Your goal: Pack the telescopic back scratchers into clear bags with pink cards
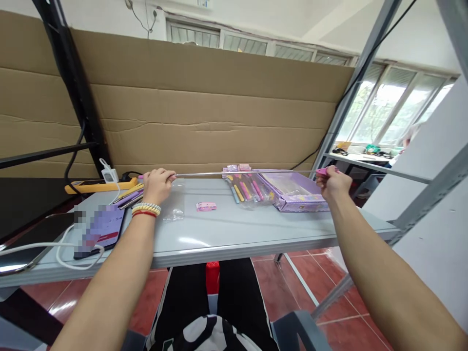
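Note:
My left hand (pixel 158 186) is closed on one end of a long, thin silvery rod (pixel 204 174) with pink ends. My right hand (pixel 335 182) pinches the other pink end piece (pixel 322 171). The rod is stretched level between both hands, above the tabletop. Just right of my left hand lies a clear plastic bag (pixel 173 202), and beyond it a small pink packet (pixel 206 206). Under the rod sit clear packs of colourful pens (pixel 244 189) and a purple box (pixel 292 191) with a clear window, close to my right hand.
On the left of the grey table (pixel 219 239) are a phone (pixel 106 231) with a lit screen, a white cable (pixel 64 258), several loose pens (pixel 127 196) and a yellow-orange object (pixel 102 186). Cardboard (pixel 219 107) stands behind. Metal posts (pixel 361 73) frame the table.

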{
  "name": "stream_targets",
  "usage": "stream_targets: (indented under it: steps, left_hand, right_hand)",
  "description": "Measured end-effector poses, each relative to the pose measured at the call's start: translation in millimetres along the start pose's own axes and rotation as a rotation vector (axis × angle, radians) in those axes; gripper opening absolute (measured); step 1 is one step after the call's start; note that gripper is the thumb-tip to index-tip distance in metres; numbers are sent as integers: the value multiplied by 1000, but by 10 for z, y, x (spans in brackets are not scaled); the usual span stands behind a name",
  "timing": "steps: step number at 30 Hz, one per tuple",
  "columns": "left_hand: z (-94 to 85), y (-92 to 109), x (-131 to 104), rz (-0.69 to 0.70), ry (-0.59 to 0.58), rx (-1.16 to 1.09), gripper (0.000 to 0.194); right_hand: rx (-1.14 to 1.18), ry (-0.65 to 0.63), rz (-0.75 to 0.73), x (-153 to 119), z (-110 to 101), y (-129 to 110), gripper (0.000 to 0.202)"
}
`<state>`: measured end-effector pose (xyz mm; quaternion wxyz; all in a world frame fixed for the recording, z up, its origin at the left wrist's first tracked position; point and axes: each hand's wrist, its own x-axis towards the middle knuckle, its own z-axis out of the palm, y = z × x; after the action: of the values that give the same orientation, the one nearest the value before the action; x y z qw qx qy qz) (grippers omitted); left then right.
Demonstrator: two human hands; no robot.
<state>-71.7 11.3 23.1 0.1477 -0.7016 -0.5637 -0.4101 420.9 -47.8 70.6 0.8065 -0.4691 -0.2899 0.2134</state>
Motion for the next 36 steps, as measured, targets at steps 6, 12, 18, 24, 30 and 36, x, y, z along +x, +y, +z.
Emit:
stream_targets:
  steps: [6,12,18,24,30,36]
  left_hand:
    - [-56,-13,7,14,-80,-9,27]
    - [109,805,-160,288,-74,7,28]
    - [90,861,-253,399,-81,38,30]
    - [103,861,-274,409,-128,-1,29]
    - [120,702,-199,328,-193,22,27]
    - [-15,-83,-45,-51,-51,114,30]
  right_hand:
    - [60,-73,98,-313,340,53,34]
    - [-61,-684,136,-1405,1075,556,35]
    - [-21,-944,206,-1933,1343,722,24]
    - [103,-988,269,-1846,1231,690,30]
    - [-81,-842,125,-1761,1290,732,15]
    - [-51,-234,97,-647,528,410,18]
